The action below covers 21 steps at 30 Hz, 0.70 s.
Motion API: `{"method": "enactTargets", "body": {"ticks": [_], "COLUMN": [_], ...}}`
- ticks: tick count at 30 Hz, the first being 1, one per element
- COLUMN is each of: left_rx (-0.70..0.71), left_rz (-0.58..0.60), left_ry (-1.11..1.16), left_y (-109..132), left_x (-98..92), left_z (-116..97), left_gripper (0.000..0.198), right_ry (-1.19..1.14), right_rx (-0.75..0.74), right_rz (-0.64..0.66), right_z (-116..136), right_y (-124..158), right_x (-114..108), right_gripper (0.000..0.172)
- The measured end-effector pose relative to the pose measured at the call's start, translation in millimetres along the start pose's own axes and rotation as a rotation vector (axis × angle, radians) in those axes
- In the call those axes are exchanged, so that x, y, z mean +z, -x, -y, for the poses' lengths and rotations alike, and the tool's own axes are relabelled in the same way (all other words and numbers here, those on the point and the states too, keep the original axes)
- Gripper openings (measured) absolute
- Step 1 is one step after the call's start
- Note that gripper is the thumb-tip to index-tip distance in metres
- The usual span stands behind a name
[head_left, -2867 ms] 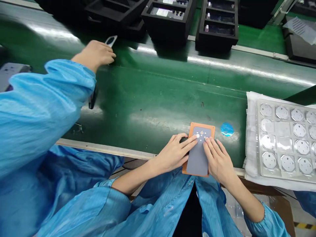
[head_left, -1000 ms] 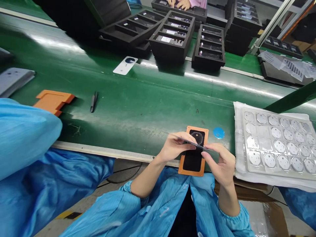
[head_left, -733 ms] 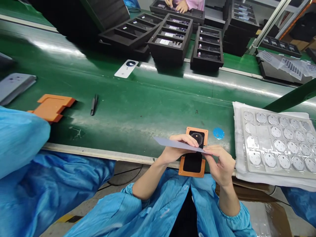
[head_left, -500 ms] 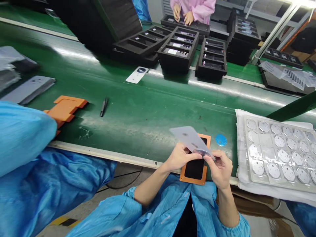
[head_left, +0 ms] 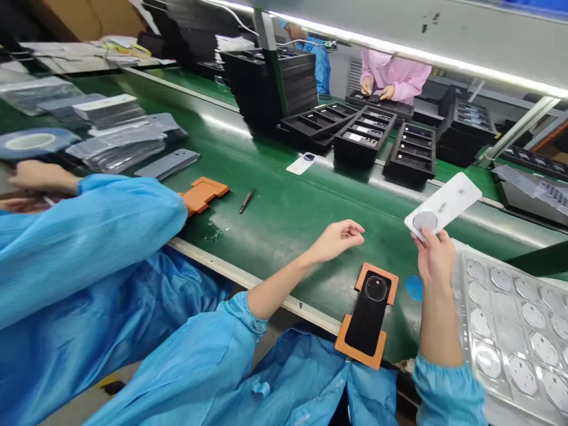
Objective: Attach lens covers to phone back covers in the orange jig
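Over the counter (head_left: 284,222), the raised right hand (head_left: 436,255) grips a white phone panel (head_left: 448,198); the left hand (head_left: 335,241) hovers, fingers narrowly parted.

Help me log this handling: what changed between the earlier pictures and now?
The left hand has let go of the flat white rectangular panel and moved forward. The right hand alone holds it, carried forward and right of the orange rectangular fixture with a black centre. That fixture and the round blue film beside it stayed put.
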<state>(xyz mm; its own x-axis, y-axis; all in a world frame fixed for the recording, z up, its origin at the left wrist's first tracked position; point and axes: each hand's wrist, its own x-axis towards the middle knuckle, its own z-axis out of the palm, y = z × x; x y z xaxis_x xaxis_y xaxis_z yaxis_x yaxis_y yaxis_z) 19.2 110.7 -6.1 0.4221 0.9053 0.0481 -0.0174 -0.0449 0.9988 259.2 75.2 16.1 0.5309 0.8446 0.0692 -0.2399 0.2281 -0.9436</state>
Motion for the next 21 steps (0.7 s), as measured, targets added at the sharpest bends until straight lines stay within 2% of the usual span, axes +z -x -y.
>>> {"method": "enactTargets", "body": {"ticks": [2,4,5,7,9,10,11,13,15,17,19,21], "left_rx": [0.009,0.018,0.027,0.072,0.154,0.194,0.224,0.241,0.219,0.192,0.172,0.161], "left_rz": [-0.040,-0.027,0.020,0.210,0.417,0.479,0.508,0.511,0.522,0.540,0.540,0.527], "left_ry": [-0.067,-0.155,-0.215,-0.351,-0.504,-0.581,-0.653,-0.741,-0.741,-0.717,-0.713,-0.721], "left_y": [-14.8,-23.3,-24.5,-21.4,-14.5,-11.2,-8.7,-7.0,-8.8,-11.6,-13.2,-13.5], "left_x": [-6.8,0.1,7.7,27.0,46.2,53.9,59.8,66.1,66.8,65.2,63.7,63.3], "left_z": [3.2,11.3,16.8,29.3,41.5,46.7,51.2,57.9,61.2,61.2,59.2,57.5], "left_gripper": [0.037,0.035,0.034,0.034,0.037,0.039,0.040,0.041,0.041,0.039,0.038,0.037], "right_ry": [0.077,0.221,0.255,0.359,0.610,0.727,0.835,1.003,1.178,1.375,1.521,1.561], "right_rx": [0.088,0.181,0.190,0.154,-0.045,-0.140,-0.222,-0.295,-0.283,-0.206,-0.074,-0.027], "right_rz": [0.091,0.217,0.227,0.254,0.300,0.316,0.320,0.277,0.181,0.087,-0.010,-0.080], "right_z": [-4.3,-15.7,-21.9,-29.2,-22.9,-13.8,-1.4,28.3,56.1,75.1,83.9,84.8], "right_y": [-15.9,-9.1,1.9,33.5,69.1,84.4,96.1,104.3,90.9,60.8,23.6,-11.2], "right_x": [10.4,13.9,12.6,2.2,-19.8,-34.6,-51.2,-88.8,-130.2,-170.9,-203.9,-223.7], "right_gripper": [0.033,0.030,0.029,0.025,0.022,0.023,0.023,0.023,0.025,0.031,0.034,0.038]}}
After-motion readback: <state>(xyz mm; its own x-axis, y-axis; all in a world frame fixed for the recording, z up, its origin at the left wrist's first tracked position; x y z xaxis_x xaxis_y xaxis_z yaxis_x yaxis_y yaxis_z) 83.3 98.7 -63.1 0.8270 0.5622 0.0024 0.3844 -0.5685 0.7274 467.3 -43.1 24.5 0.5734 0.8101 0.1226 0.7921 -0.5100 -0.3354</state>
